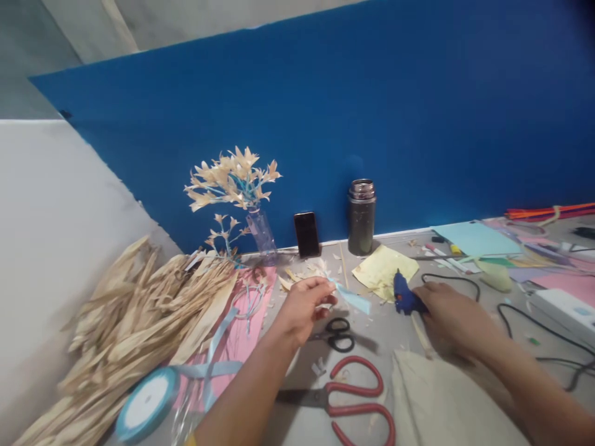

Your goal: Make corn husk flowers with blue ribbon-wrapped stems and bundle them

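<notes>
My left hand [304, 303] is closed in a pinch above the middle of the table. Between its fingertips is one end of a short light-blue ribbon [354, 298], which trails off to the right. My right hand [453, 316] is wrapped round a blue hot glue gun [405, 297], its nozzle pointing up and a pale glue stick showing below it. The glue gun stands just in front of a yellow paper sheet [385, 269]. Below my left hand lie black-handled scissors [340, 335] and, nearer me, large red-handled scissors [357, 399].
Dried corn husks [134, 316] and a blue ribbon spool [147, 402] lie at the left. Behind stand a vase [263, 235] of husk flowers, a phone [307, 235] and a dark flask [361, 217]. A black cable [534, 322] and a white power strip [564, 313] are at the right.
</notes>
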A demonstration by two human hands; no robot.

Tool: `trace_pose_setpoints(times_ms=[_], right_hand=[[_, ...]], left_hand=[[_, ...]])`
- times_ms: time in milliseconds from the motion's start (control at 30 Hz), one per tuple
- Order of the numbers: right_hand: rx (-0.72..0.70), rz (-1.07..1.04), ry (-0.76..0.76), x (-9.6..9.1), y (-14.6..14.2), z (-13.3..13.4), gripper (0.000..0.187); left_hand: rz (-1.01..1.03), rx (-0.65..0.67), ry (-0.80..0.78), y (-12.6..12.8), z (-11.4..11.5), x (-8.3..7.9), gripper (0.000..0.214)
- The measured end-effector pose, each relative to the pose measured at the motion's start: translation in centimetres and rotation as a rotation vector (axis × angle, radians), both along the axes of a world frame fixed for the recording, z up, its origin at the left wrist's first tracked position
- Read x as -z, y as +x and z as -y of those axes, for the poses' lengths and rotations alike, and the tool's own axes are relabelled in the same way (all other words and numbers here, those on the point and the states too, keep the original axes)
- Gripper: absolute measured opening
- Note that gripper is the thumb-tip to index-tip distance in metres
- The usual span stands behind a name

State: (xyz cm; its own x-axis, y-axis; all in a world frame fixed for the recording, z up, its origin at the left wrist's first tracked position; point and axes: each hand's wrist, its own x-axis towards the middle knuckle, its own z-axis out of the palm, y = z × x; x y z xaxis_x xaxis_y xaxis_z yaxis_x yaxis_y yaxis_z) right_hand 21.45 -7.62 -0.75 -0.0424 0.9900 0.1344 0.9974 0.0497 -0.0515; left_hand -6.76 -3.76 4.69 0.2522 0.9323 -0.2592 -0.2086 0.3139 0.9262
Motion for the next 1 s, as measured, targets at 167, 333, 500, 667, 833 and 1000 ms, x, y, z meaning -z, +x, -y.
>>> trace_pose_setpoints(times_ms=[167, 333, 500, 667, 833, 1000], right_hand=[[0.015, 0.027, -0.073, -0.2, -0.1, -0.4, 0.026], [0.036, -0.034, -0.056, 0.2, 0.4, -0.8, 0.028], [0.030, -0.061, -0.044, 0.2, 1.2, -1.2, 0.020], [0.001, -0.123, 0.003, -0.2, 2.5, -0.9, 0.026], [-0.014, -0.374, 0.040, 0.0, 5.1, -0.8, 0.024], [0.077, -0.875, 0.129, -0.6, 5.8, -0.8, 0.038]], left_hand=[[0.070, 0.133, -0.137, 5.1, -5.4, 1.7, 0.021], [0.061, 0.115, -0.188, 7.2, -8.5, 4.4, 0.019], [0.060, 0.093, -0.179, 6.6, -8.7, 5.7, 0.014], [0.060, 0.096, -0.149, 6.6, -8.7, 6.3, 0.015], [0.075, 0.099, -0.131, 6.6, -9.0, 6.8, 0.022], [0.099, 0.071, -0.106, 6.3, -9.3, 7.4, 0.022]])
